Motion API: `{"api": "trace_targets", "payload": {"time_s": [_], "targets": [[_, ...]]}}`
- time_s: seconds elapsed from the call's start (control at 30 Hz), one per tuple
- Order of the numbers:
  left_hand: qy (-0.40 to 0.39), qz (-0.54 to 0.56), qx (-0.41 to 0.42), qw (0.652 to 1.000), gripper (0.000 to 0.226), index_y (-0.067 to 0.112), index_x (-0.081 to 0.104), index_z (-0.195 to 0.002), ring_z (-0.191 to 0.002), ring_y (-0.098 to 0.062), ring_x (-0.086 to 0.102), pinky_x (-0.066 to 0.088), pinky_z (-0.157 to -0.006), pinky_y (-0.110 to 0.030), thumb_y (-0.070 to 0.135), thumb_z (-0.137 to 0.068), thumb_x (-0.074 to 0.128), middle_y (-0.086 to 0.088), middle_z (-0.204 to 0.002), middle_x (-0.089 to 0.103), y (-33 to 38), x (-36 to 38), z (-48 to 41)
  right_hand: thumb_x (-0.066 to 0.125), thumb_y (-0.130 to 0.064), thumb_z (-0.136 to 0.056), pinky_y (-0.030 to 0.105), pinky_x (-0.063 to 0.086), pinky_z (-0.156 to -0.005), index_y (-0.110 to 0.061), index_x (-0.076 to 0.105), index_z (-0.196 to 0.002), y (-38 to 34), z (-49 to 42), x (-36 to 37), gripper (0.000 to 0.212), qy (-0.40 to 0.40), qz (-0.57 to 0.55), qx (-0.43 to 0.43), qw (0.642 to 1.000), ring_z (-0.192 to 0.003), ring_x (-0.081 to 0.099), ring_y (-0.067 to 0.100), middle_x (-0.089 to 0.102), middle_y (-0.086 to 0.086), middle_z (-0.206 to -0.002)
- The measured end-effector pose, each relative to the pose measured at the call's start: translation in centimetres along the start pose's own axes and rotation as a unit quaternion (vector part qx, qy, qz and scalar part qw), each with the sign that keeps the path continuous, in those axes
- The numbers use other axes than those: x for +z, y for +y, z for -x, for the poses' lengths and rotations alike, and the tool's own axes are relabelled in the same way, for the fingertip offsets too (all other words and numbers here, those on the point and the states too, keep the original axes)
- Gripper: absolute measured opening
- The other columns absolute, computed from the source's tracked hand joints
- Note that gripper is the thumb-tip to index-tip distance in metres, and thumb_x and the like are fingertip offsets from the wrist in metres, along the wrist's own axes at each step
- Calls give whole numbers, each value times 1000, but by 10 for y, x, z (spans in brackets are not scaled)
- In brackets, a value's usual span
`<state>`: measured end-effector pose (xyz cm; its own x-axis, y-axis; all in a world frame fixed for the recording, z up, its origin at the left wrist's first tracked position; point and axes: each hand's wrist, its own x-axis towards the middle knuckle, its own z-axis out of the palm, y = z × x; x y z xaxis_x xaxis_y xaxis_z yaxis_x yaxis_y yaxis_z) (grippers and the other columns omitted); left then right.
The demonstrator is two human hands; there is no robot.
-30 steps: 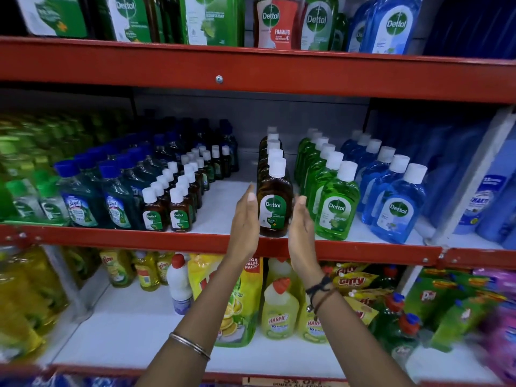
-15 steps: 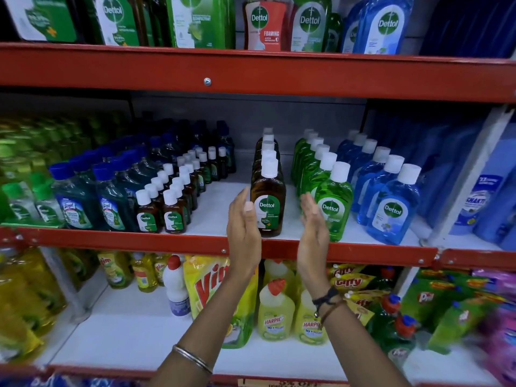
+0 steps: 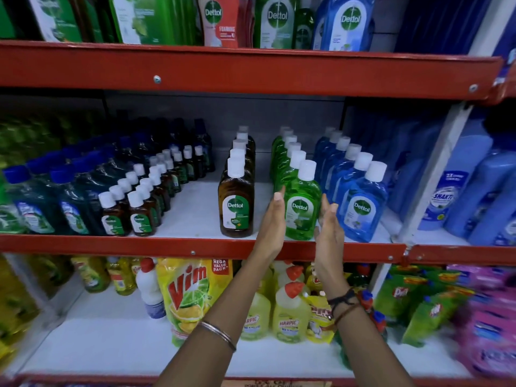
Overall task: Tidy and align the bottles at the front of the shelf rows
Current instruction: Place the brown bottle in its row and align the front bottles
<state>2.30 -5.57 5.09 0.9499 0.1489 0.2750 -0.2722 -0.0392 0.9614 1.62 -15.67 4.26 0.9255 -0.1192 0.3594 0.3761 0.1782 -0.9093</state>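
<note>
At centre frame the upright green bottle (image 3: 303, 208) stands between both flat, open, empty palms: left hand (image 3: 272, 227) touching, right hand (image 3: 329, 230) just beside.

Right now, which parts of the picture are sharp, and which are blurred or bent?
Head view: the front green bottle and both hands, left hand and right hand, are sharp; the pink packs at the lower right smear; the red shelf rail bows slightly from the wide lens.

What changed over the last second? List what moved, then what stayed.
Both hands left the brown front bottle and shifted right: left hand and right hand now flank the green front bottle, open. The rows stayed put.
</note>
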Motion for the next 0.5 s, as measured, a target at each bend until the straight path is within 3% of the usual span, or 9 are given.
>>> {"api": "trace_targets", "payload": {"time_s": [0.07, 0.17, 0.33, 0.4, 0.5], "targets": [[12, 8, 6, 1000, 74, 38, 38, -142, -138, -17, 40, 32, -117, -48, 78, -83, 18, -2, -151, 42, -1, 0, 3, 29, -67, -84, 27, 35, -108, -43, 42, -131, 0, -6, -5, 55, -21, -3, 13, 1000, -125, 45, -1, 45, -6, -146], [23, 9, 14, 1000, 59, 54, 41, -127, -135, -16, 43, 34, -116, -47, 81, -81, 16, 0, -147, 47, -2, -1, 6, 28, -68, -82, 27, 39, -105, -37, 44, -134, 0, -14, -12, 63, -46, -12, 34, 998, -128, 47, 6, 48, -3, -145], [39, 8, 25, 999, 56, 45, 39, -132, -126, -10, 46, 38, -113, -40, 66, -86, 15, 4, -139, 49, 0, 2, 9, 28, -68, -81, 34, 37, -110, -28, 43, -139, -1, -20, -17, 72, -75, -21, 43, 996, -130, 45, 10, 47, 0, -145], [54, 7, 32, 998, 58, 46, 41, -131, -127, -8, 47, 39, -112, -38, 73, -86, 16, 1, -145, 49, -2, 4, 10, 28, -68, -80, 36, 37, -111, -29, 43, -138, -1, -20, -18, 72, -79, -18, 43, 996, -131, 45, 12, 47, 1, -146], [130, -12, 83, 988, 52, 48, 45, -127, -127, 1, 47, 40, -110, -32, 74, -89, 22, 14, -138, 51, -9, 14, 16, 29, -62, -88, 35, 34, -113, -24, 42, -139, -1, -15, -25, 65, -39, -26, 17, 999, -134, 43, 12, 44, 3, -148]]}}
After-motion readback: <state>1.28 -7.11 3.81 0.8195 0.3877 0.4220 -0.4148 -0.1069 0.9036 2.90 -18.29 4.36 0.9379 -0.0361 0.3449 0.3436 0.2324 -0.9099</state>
